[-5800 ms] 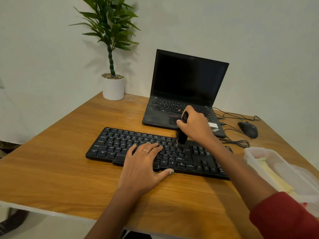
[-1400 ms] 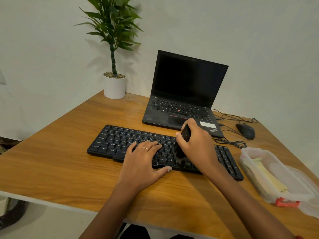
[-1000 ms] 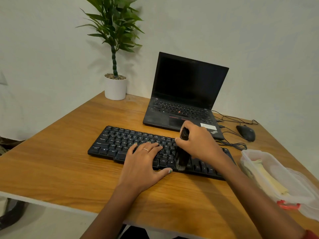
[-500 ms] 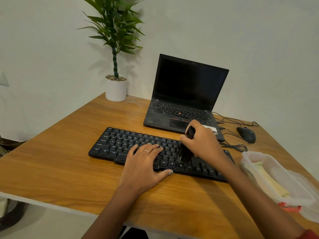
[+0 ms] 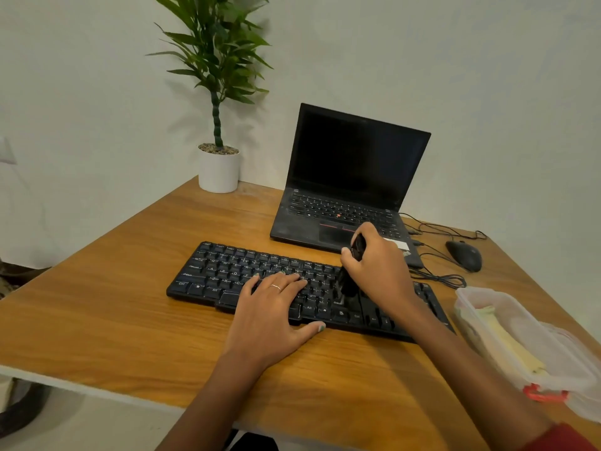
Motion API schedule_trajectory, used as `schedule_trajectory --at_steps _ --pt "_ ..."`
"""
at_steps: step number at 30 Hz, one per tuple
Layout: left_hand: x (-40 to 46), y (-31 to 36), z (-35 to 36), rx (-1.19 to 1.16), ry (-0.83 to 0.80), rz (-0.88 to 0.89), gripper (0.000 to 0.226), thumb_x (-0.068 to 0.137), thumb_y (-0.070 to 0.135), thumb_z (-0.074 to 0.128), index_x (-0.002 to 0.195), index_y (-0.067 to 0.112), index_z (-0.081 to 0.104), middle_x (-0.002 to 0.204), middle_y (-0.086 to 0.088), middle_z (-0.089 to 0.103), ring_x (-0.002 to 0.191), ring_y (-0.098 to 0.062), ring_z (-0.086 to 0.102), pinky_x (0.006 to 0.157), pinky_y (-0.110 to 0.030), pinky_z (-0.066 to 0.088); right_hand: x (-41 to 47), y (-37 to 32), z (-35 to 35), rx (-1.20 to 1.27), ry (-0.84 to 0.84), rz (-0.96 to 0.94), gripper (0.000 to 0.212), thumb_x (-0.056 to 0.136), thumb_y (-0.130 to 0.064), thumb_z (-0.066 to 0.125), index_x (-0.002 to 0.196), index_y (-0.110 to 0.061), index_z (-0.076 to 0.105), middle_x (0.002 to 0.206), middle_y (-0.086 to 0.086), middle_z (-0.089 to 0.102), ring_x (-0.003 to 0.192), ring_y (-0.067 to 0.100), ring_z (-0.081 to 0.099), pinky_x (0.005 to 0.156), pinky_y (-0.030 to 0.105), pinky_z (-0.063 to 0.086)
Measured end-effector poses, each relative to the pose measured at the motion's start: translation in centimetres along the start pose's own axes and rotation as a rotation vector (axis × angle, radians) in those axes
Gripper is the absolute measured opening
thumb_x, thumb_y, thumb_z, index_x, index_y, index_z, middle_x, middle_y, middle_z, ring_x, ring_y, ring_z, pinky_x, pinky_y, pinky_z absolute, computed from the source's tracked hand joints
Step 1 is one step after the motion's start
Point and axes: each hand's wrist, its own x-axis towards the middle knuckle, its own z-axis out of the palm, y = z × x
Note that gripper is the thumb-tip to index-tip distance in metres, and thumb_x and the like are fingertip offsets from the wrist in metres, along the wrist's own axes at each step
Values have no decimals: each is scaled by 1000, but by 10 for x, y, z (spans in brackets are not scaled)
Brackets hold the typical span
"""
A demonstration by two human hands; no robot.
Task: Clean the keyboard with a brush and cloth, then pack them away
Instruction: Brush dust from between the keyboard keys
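A black keyboard [image 5: 247,275] lies across the middle of the wooden worktop [image 5: 113,320], with its long side running from left to right. The left hand [image 5: 273,317] rests flat on the keys near the middle of the keyboard, with the fingers straight and spread and the thumb lying along the front edge; its grip holds nothing, and a thin ring is on one finger. The right hand [image 5: 379,268] is over the right part of the keyboard, and its grip is closed around the handle of a small black brush [image 5: 349,278]. The brush stands almost upright, and its dark bristles touch the keys just to the right of the left hand's fingertips. Behind the keyboard an open laptop [image 5: 351,177] with a dark screen stands on the worktop. To the right of the laptop there is a black mouse [image 5: 464,255], and thin black cables [image 5: 439,278] lie between it and the keyboard. At the right edge of the worktop sits a clear plastic container [image 5: 559,362] with a red clip, and a pale yellow cloth [image 5: 507,340] lies inside it. At the far left corner a green plant stands in a white pot [image 5: 218,170] near the wall.
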Motion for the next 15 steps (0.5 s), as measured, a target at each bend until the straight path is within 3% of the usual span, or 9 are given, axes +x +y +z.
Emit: schedule_trajectory --at_steps 3,7,11,15 --pt "0 -1 1 -1 -6 -1 88 71 83 25 140 33 44 145 16 42 138 -6 31 117 -39 16 10 2 -7 -28 -124 83 19 88 -28 58 100 -17 47 81 2 58 75 18 59 66 36 56" --pt "-1 -2 1 -2 -11 -3 87 71 83 26 139 33 45 144 16 43 138 -6 31 117 -40 17 4 2 6 -58 55 -35 19 92 -29 55 103 -17 46 80 -3 54 73 14 56 58 26 46" --pt "1 -2 1 -5 -1 0 86 71 83 27 139 32 46 144 15 44 137 -6 32 117 -40 18 15 2 -4 -54 -117 51 19 88 -28 58 98 -18 45 80 2 57 74 17 58 62 31 52" --pt "0 -1 0 6 -17 0 88 70 84 24 139 33 45 145 16 42 138 -5 31 117 -39 16 10 1 4 -14 11 -7 18 90 -28 57 100 -18 45 78 -3 54 73 16 59 61 30 53"
